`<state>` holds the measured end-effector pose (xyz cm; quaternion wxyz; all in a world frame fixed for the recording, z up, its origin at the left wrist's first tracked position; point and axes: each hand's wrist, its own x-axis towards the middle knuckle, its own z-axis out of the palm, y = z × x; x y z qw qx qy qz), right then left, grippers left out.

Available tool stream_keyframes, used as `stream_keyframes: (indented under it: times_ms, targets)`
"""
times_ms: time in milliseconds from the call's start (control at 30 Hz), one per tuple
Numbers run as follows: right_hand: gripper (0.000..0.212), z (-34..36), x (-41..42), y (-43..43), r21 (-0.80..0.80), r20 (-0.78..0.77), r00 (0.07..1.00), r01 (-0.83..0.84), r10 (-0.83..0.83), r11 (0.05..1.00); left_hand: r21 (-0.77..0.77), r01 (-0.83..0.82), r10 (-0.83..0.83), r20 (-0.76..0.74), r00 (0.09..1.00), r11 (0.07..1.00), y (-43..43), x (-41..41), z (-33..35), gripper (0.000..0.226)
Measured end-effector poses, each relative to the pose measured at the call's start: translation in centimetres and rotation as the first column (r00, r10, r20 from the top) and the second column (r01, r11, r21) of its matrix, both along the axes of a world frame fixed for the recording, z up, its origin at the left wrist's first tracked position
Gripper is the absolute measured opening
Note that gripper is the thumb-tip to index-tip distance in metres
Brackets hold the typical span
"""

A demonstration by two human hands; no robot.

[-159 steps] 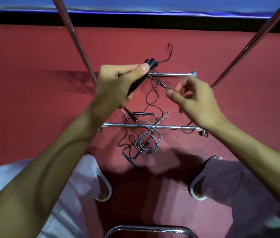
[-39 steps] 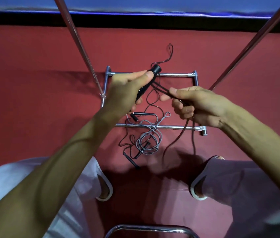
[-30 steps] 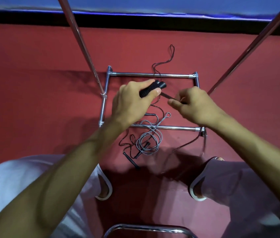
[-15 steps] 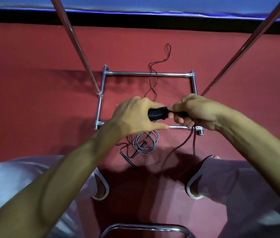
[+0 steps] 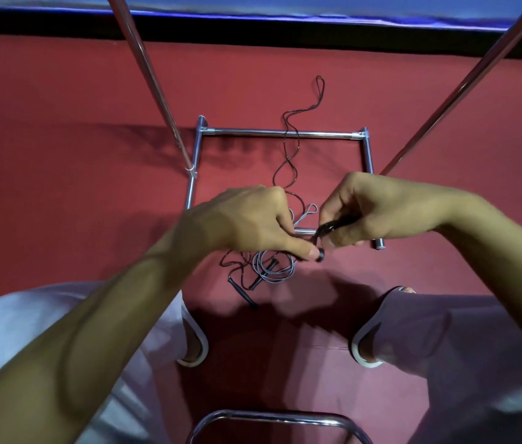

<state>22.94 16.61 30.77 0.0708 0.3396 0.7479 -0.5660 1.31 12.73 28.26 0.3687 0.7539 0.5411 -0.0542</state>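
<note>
Both hands meet low over the red floor, above the near rail of the chrome frame. Fingers of the left hand curl round a black skipping-rope handle. Only its end cap shows past the thumb tip. Thumb and fingers of the right hand pinch a small gathered bunch of black cord that runs down to that cap. Fingertips of the two hands lie just beside each other.

Step, as judged: folding the cord up against the handle to tidy it.
- Hold the handle steady in the left hand and let the right do the feeding.
- Keep the folds short and even, with light tension so they do not spring open.
- Watch that trailing cord does not snag the rail or the tangle below.
- How much cord remains loose cannot be told, because the hands hide it.

Position: handle and bunch are held in the air between the hands, over the right part of the near rail. Below, on the floor at the frame's near side, lies a grey coiled rope. A thin black line crosses the far rail towards the floor's far edge.
</note>
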Motion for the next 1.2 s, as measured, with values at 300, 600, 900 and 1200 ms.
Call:
stream_keyframes:
  times_ms: [300,600,900,1200]
  targets:
    - [0.012,-1.3,0.4,1.9,-0.076,-0.405,0.895,0.172,-0.188,0.982,-0.386,0.17,0.066,0.527,0.847,0.907,-0.5,-1.1,2.6,0.051]
    - [0.058,-4.0,-1.6,0.7,-0.297,-0.329,0.878,0.253,-0.347,0.921,-0.238,0.085,0.085,0.622,0.778,0.968,-0.1,-2.2,3.0,0.035]
    - [0.039,-6.6,-5.0,-1.1,-0.634,-0.204,0.631,0.498,-0.749,0.592,0.049,-0.318,0.218,0.63,0.746,0.947,-0.6,-1.6,1.8,0.03]
    - [0.039,-7.6,-3.9,-0.9,-0.614,0.117,0.702,0.607,-0.702,0.504,0.524,-0.157,0.033,0.237,0.971,0.837,-1.3,-0.9,-0.5,0.063]
